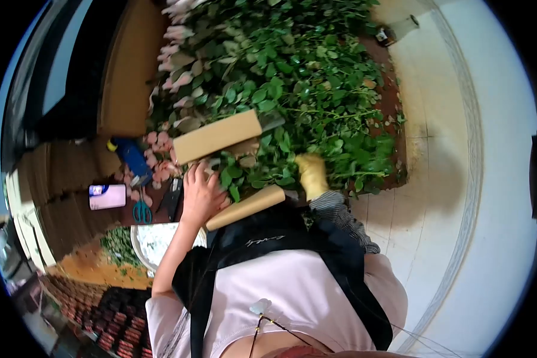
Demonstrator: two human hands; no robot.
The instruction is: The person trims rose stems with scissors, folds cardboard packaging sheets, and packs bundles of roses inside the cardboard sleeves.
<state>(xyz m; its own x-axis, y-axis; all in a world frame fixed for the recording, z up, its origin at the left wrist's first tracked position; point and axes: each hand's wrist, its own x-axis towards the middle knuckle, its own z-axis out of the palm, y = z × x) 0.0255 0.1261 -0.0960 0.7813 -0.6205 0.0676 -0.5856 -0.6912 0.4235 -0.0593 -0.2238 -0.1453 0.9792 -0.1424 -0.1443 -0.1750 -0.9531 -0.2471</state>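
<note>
My bare left hand (201, 194) lies at the left end of a cardboard wrapper, fingers spread over its edge and the leaves. My right hand (312, 174), in a yellow glove, is closed around leafy rose stems (268, 170) on the right; its fingertips are partly hidden and slightly blurred. These stems lie between two cardboard flaps, a far one (218, 136) and a near one (247, 207) against my apron. Beyond them spreads a thick layer of leafy rose stems (292, 77), with pale pink flower heads (176, 53) at the left side.
Pink petals (158, 149), a blue tool (130, 158), teal-handled scissors (142, 211), a black stapler-like tool (174, 198) and a phone (107, 197) lie to the left. Stacked cardboard (65, 179) stands farther left. A white bucket (138, 247) is below; a glass bottle (398, 31) lies far right.
</note>
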